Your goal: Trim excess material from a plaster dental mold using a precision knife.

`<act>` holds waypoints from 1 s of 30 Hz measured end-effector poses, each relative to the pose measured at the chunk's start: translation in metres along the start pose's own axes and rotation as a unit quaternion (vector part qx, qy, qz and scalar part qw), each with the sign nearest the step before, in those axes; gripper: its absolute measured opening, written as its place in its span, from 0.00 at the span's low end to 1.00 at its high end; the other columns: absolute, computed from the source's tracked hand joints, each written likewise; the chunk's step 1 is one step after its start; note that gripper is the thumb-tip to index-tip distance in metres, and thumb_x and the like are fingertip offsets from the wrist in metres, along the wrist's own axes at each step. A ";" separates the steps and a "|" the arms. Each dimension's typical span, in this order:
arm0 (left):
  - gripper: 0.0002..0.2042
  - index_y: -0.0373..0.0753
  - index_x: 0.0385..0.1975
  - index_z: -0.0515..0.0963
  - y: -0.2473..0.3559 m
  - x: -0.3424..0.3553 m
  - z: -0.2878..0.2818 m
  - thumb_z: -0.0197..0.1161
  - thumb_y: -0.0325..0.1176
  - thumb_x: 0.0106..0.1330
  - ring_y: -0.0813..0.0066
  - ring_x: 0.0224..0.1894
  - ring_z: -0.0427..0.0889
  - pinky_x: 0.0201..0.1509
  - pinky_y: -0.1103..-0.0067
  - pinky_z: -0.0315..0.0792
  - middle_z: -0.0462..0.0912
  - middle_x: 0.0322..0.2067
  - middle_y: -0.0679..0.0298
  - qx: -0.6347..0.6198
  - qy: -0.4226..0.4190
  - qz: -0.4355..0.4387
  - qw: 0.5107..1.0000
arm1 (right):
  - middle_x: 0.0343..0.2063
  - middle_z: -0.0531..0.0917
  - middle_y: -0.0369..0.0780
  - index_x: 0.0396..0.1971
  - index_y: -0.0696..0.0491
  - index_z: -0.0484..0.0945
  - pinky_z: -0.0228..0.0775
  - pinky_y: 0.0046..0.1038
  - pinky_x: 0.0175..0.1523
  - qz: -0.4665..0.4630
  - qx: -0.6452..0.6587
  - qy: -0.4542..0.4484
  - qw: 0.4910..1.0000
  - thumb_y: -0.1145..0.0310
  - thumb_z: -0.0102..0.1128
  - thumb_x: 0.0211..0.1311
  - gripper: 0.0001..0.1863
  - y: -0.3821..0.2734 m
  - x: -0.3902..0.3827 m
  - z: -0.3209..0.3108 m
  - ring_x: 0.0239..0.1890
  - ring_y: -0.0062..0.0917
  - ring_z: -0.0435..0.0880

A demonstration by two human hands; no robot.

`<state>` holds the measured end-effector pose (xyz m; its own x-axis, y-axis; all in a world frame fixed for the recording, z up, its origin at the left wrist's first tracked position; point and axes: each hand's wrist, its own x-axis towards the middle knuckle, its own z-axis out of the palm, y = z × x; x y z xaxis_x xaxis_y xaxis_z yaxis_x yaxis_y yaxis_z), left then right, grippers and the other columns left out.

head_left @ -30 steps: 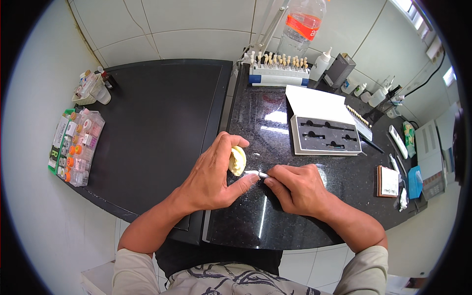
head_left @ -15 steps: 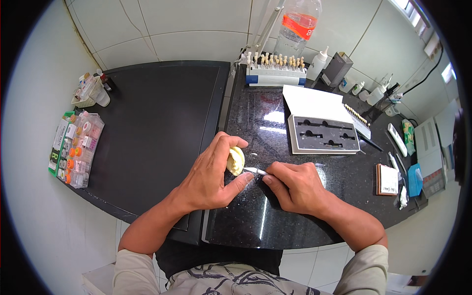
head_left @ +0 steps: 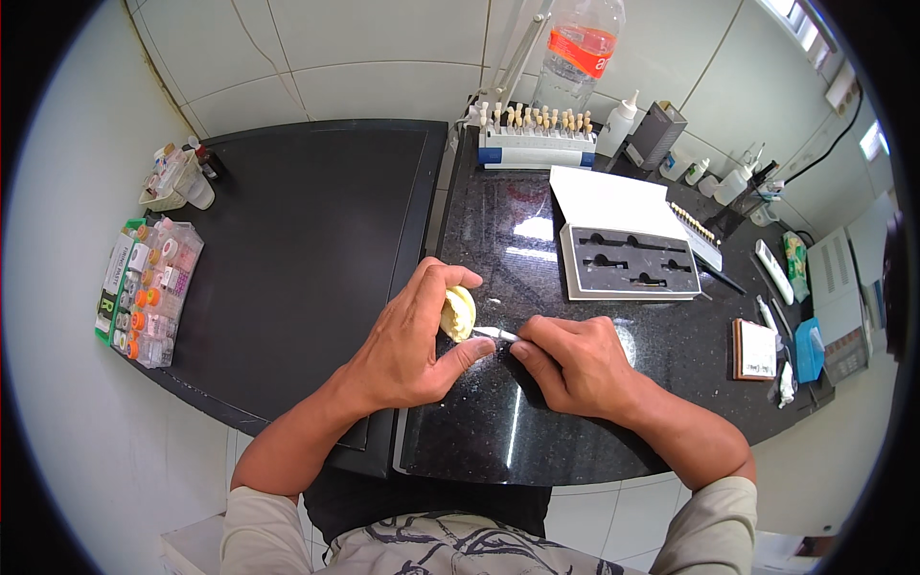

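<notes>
Left hand (head_left: 407, 340) and right hand (head_left: 575, 364) meet at countertop (head_left: 498, 431) front edge, dental cast (head_left: 458, 312) in left, thin blade tool (head_left: 498, 334) in right, tip at cast. Open instrument case (head_left: 628, 259) behind right hand. Tooth shade rack (head_left: 537, 144) at back wall, plastic bottle (head_left: 580, 53) behind it. Vial box (head_left: 149, 292) far left.

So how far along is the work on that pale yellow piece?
Already out: the open tool case shows mostly bare slots. In hand: the left hand holds the pale yellow piece over the black counter, and the right hand puts a thin metal tool to its edge. How much is left cannot be told; the piece is half hidden.
</notes>
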<state>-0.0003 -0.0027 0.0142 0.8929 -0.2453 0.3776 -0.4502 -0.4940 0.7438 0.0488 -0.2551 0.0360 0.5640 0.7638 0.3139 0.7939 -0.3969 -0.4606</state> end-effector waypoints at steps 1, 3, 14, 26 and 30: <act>0.29 0.34 0.63 0.70 0.001 0.000 0.000 0.76 0.37 0.67 0.66 0.44 0.76 0.50 0.70 0.71 0.73 0.46 0.55 -0.008 0.004 0.003 1.000 | 0.18 0.82 0.41 0.32 0.54 0.79 0.68 0.38 0.20 0.006 0.015 0.012 1.000 0.65 0.65 0.76 0.11 0.001 0.000 0.000 0.14 0.37 0.80; 0.29 0.34 0.63 0.70 0.001 0.000 0.000 0.75 0.37 0.68 0.66 0.44 0.76 0.51 0.70 0.71 0.73 0.46 0.56 -0.016 0.007 0.006 1.000 | 0.19 0.82 0.42 0.32 0.54 0.79 0.69 0.38 0.21 0.012 0.031 0.024 0.999 0.65 0.65 0.76 0.11 0.002 0.001 0.000 0.15 0.38 0.81; 0.29 0.36 0.65 0.70 -0.005 0.001 0.005 0.78 0.25 0.66 0.77 0.48 0.83 0.52 0.78 0.77 0.80 0.47 0.61 -0.113 0.030 -0.039 0.992 | 0.20 0.82 0.44 0.34 0.55 0.79 0.72 0.39 0.24 0.035 0.062 0.020 0.997 0.65 0.63 0.77 0.10 0.003 0.001 -0.002 0.18 0.41 0.84; 0.29 0.38 0.56 0.70 -0.018 0.000 0.016 0.84 0.33 0.62 0.75 0.41 0.88 0.44 0.77 0.82 0.87 0.41 0.60 -0.151 0.086 -0.053 0.983 | 0.21 0.83 0.44 0.35 0.55 0.79 0.73 0.40 0.25 0.033 0.064 0.022 0.997 0.65 0.62 0.78 0.11 0.004 0.000 -0.002 0.19 0.42 0.85; 0.29 0.38 0.53 0.70 -0.017 0.000 0.017 0.85 0.34 0.61 0.76 0.39 0.87 0.42 0.78 0.81 0.87 0.38 0.61 -0.156 0.098 -0.054 0.981 | 0.22 0.82 0.46 0.37 0.56 0.79 0.76 0.40 0.31 0.064 0.073 -0.007 0.995 0.67 0.62 0.77 0.09 0.002 0.000 -0.004 0.24 0.45 0.86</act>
<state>0.0072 -0.0083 -0.0080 0.9316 -0.0249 0.3627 -0.3590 -0.2213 0.9067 0.0517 -0.2582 0.0387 0.6545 0.7191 0.2335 0.6732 -0.4138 -0.6128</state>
